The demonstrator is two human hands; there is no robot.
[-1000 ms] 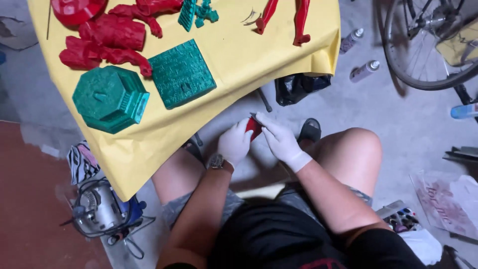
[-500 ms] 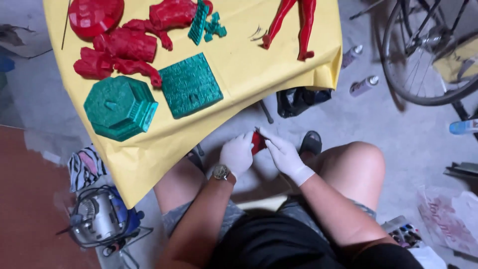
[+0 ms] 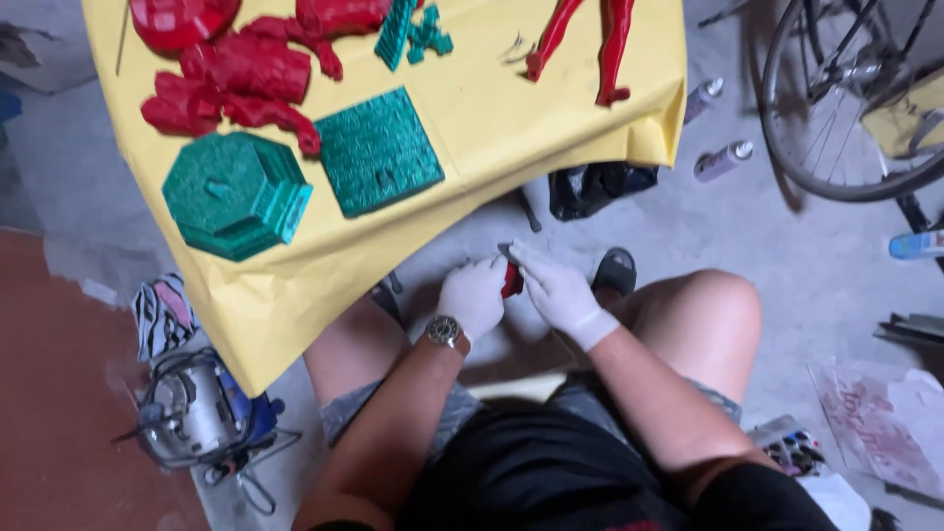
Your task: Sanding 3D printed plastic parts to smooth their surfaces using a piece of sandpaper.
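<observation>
Both my hands wear white gloves and meet over my lap, below the table's edge. My left hand [image 3: 474,295] and my right hand [image 3: 557,292] pinch a small red plastic piece [image 3: 512,280] between them. A wristwatch [image 3: 443,330] sits on my left wrist. On the yellow-covered table [image 3: 511,108] lie a green octagonal block [image 3: 234,194], a green square textured plate [image 3: 379,150], several red model parts [image 3: 236,74], small green pieces [image 3: 413,29] and a pair of red legs [image 3: 585,44].
A bicycle wheel [image 3: 836,118] stands at the upper right. Two spray cans [image 3: 723,159] and a black bag [image 3: 600,187] lie on the grey floor. A small machine with cables [image 3: 197,418] sits at lower left; a paint set [image 3: 787,450] and paper at lower right.
The view has shifted, so the table and hands sit slightly lower and to the right in frame. My hands stay together on the red piece, turning it a little.
</observation>
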